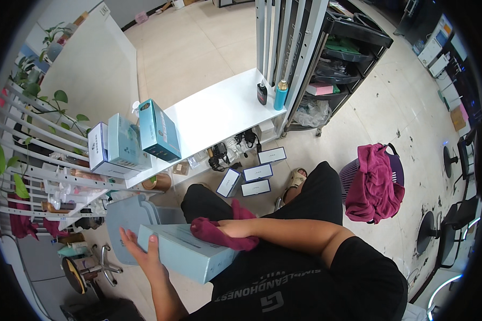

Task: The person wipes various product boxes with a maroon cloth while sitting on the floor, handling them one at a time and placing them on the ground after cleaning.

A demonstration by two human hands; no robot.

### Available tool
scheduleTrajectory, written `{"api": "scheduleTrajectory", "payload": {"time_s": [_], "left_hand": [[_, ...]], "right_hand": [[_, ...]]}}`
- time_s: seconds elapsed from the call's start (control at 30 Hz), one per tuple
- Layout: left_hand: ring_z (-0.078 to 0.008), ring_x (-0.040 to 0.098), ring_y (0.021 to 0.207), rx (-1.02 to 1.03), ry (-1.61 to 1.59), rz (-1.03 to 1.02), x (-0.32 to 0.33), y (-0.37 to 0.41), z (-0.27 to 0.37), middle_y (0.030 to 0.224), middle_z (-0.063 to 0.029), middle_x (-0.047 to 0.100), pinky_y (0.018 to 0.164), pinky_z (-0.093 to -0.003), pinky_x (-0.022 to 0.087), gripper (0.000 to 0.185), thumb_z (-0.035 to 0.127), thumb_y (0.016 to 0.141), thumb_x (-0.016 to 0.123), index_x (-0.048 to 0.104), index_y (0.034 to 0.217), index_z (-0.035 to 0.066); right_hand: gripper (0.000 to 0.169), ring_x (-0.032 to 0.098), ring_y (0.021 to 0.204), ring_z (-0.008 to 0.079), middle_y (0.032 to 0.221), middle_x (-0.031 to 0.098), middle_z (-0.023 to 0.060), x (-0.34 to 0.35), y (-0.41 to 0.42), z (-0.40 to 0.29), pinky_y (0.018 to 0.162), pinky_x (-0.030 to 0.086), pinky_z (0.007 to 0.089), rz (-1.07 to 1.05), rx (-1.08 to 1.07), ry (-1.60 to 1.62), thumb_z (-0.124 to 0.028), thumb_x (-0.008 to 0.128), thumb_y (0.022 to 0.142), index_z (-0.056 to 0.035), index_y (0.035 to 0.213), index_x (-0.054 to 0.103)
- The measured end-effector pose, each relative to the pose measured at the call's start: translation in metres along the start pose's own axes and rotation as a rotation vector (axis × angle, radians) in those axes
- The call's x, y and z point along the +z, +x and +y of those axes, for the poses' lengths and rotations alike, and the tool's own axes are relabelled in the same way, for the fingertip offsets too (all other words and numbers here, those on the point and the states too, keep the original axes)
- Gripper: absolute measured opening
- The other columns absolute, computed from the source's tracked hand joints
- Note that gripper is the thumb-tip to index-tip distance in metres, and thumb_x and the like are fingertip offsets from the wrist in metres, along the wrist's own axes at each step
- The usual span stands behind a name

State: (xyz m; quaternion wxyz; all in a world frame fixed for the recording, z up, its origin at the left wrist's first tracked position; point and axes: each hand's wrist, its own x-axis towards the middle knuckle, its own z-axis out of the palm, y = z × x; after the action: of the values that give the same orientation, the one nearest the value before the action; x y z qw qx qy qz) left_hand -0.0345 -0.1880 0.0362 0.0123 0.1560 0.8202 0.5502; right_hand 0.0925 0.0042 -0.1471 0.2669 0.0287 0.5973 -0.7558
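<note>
A light blue cardboard box (188,257), printed with writing, is tilted close to my lap. My left hand (146,254) holds its left end, with the thumb on the near side and the other fingers spread behind. In my right hand (233,228) is a bunched magenta cloth (209,234), pressed on the upper face of the box; the fingers of that hand are largely hidden by the cloth. Behind the box, to the left, stands a grey-blue plastic bin (130,222) with its lid raised.
A white shelf (213,104) holds more boxes (160,130), a turquoise bottle (280,95) and a black bottle (262,93). Several white boxes (257,172) lie on the floor. On my right, magenta cloths (373,184) drape a basket, and a black trolley (345,68) stands beyond.
</note>
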Motion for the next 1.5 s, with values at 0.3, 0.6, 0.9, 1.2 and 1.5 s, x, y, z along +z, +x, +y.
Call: {"api": "scheduleTrajectory", "payload": {"time_s": [0.3, 0.6, 0.9, 1.2, 1.5], "left_hand": [[-0.0364, 0.051, 0.135, -0.315, -1.012, -0.514, 0.012, 0.005, -0.034, 0.145, -0.0227, 0.051, 0.117, -0.0521, 0.037, 0.062, 0.038, 0.101, 0.057, 0.040, 0.148, 0.003], [-0.0342, 0.047, 0.142, -0.346, -1.046, -0.674, 0.032, 0.003, -0.037, 0.153, -0.0187, 0.047, 0.121, -0.0484, 0.036, 0.072, 0.035, 0.098, 0.063, 0.034, 0.155, 0.003], [-0.0339, 0.056, 0.131, -0.105, 0.119, -0.715, 0.018, -0.010, -0.003, 0.142, -0.0243, 0.057, 0.113, -0.0398, 0.042, 0.088, 0.039, 0.088, 0.080, 0.042, 0.151, -0.009], [-0.0340, 0.053, 0.128, 0.073, 0.186, -0.835, -0.011, 0.002, -0.005, 0.138, -0.0237, 0.054, 0.111, -0.0410, 0.040, 0.102, 0.023, 0.081, 0.085, 0.027, 0.161, -0.005], [-0.0307, 0.051, 0.129, 0.197, 0.219, -0.951, -0.038, 0.013, 0.017, 0.141, -0.0187, 0.050, 0.113, -0.0401, 0.038, 0.110, 0.022, 0.076, 0.090, 0.027, 0.162, -0.003]], "right_hand": [[0.077, 0.004, 0.160, 0.0414, 0.173, 0.004, 0.0222, 0.082, -0.054, -0.126, 0.128, 0.005, 0.0557, 0.337, -0.667, -0.471, -0.022, 0.050, 0.102, -0.0022, 0.165, 0.012], [0.047, 0.066, 0.111, 0.0415, 0.119, 0.068, 0.0250, 0.023, -0.018, -0.135, 0.097, 0.050, 0.0458, 0.693, -0.439, -0.142, -0.037, 0.056, 0.102, -0.0007, 0.131, 0.060], [0.043, 0.064, 0.107, 0.0490, 0.113, 0.068, 0.0310, -0.005, -0.016, -0.020, 0.094, 0.051, 0.0524, 1.199, -0.159, -0.211, -0.036, 0.055, 0.101, 0.0011, 0.119, 0.065], [0.049, 0.059, 0.118, 0.0458, 0.121, 0.062, 0.0310, -0.002, -0.024, -0.034, 0.103, 0.046, 0.0512, 1.242, -0.333, -0.608, -0.038, 0.053, 0.102, 0.0070, 0.120, 0.062], [0.062, 0.068, 0.113, 0.0389, 0.121, 0.069, 0.0274, -0.036, -0.073, -0.160, 0.101, 0.050, 0.0448, 0.355, -0.125, 0.096, -0.052, 0.042, 0.107, 0.0018, 0.127, 0.066]]}}
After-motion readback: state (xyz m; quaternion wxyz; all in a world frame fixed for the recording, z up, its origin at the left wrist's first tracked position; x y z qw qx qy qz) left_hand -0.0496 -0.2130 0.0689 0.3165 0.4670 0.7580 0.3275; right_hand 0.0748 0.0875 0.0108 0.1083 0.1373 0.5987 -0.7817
